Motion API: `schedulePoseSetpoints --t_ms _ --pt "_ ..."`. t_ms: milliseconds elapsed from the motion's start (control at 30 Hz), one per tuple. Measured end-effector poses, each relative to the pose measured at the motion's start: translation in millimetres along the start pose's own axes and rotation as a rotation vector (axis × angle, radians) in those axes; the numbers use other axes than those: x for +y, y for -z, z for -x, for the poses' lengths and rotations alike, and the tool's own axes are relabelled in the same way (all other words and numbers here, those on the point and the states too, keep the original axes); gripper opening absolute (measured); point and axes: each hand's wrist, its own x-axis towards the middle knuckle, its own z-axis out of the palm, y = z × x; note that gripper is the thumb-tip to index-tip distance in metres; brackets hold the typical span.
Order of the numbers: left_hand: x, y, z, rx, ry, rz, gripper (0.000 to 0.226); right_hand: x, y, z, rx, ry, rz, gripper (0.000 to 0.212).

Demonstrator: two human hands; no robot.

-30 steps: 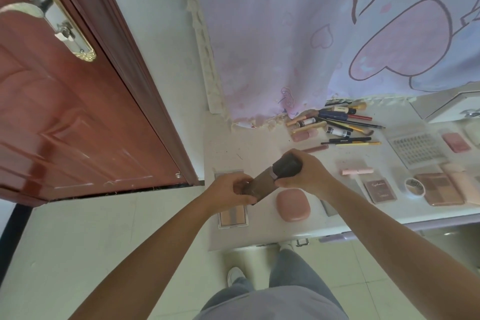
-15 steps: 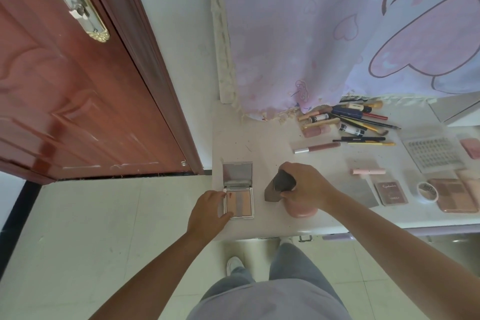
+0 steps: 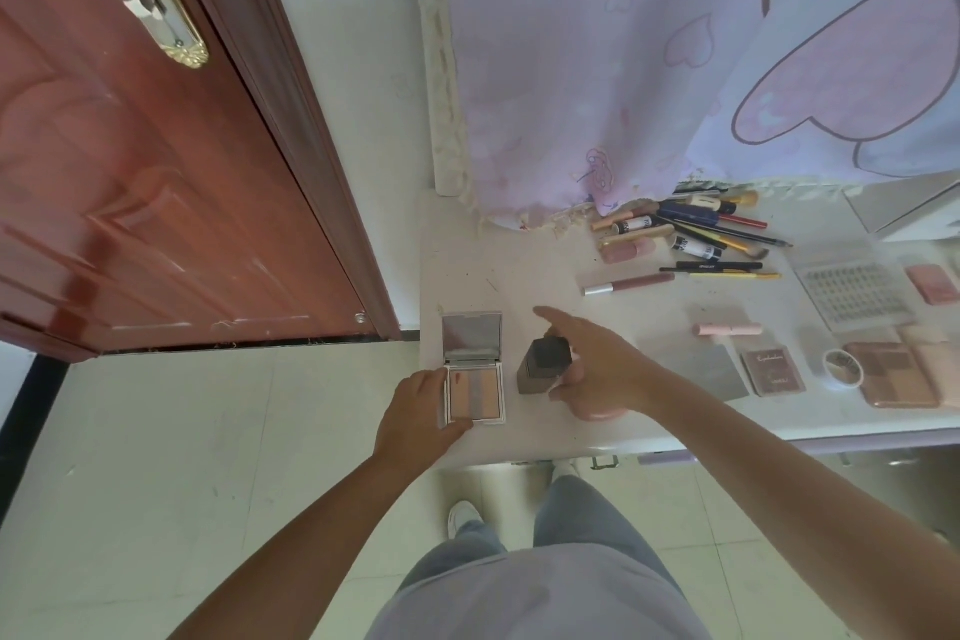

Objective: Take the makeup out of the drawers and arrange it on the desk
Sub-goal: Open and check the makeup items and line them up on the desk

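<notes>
White and a bit scuffed, the desk (image 3: 519, 276) stands under a pink curtain (image 3: 623, 68) with hearts on it, next to a red-brown door (image 3: 130, 172). From the head camera, looking down, lots of makeup is already laid out on top.

At the back is a pile of brushes and pencils (image 3: 691, 229). A lip gloss tube (image 3: 628, 284) lies alone in front of it. Farther right are a lash tray (image 3: 852, 296), a small pink stick (image 3: 730, 329), a dark red compact (image 3: 772, 372) and a big brown palette (image 3: 893, 374).

Near the front left corner lies an open blush palette (image 3: 475, 374), with its mirror lid tipped up. The left hand (image 3: 415, 418) touches its left side and front corner. The fingers curl there, but I cannot tell if they really pinch it.

Just beside the palette stands a dark bottle (image 3: 545, 365) with a black cap. The right hand (image 3: 592, 369) is against its right side. The fingers are spread loose and one points forward, so I think the hand is not squeezing it. A pink thing peeks out under that hand.

To do this step well, I would make sure the bottle stands flat and does not wobble. Then lift the right hand straight away, so it does not knock the bottle onto the palette. The left hand should push the palette square to the desk edge, slowly, with a little gap between the two.
</notes>
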Motion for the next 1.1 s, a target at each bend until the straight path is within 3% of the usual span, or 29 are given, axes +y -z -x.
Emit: schedulePoseSetpoints --t_ms 67,133,200,300,467,600,667,767,833,1000,1100 --pt "2.2 -1.5 3.4 0.020 -0.019 0.002 0.061 14.3 0.2 5.3 0.040 -0.066 -0.093 0.082" --pt "4.2 -4.6 7.5 0.067 -0.034 0.010 0.058 32.6 -5.6 8.6 0.096 -0.172 -0.036 0.075" --pt "6.0 -7.0 12.3 0.110 -0.043 0.007 0.054 44.0 -21.9 5.9 0.086 -0.299 0.125 0.068" --pt "9.3 -11.7 17.8 0.121 -0.062 0.016 0.049 48.8 -46.5 -6.9 0.059 -0.243 0.421 0.048" --pt "26.8 -17.9 30.5 0.083 -0.080 -0.003 0.044 64.5 -40.2 -5.6 -0.024 -0.179 0.420 0.082" --pt "51.0 -28.9 35.0 -0.004 -0.089 0.042 0.043 68.1 -30.3 6.5 -0.079 -0.068 0.339 0.084" --pt "68.3 -35.8 36.6 -0.018 -0.025 0.173 0.043 67.6 -20.2 17.4 -0.071 -0.019 0.244 0.086" --pt "100.6 -34.6 39.0 -0.074 0.219 0.778 0.044 66.2 -0.1 39.8 -0.038 0.067 0.094 0.088" --pt "120.8 -30.3 39.3 -0.146 0.262 1.110 0.037 65.9 14.8 56.0 -0.046 0.152 0.049 0.088" --pt "168.9 -17.7 37.2 -0.097 0.200 1.355 0.022 82.5 52.4 77.5 -0.023 0.331 0.058 0.084" --pt "189.8 -12.8 37.1 -0.039 0.220 1.498 0.019 100.3 72.9 87.8 0.019 0.421 -0.185 0.069"
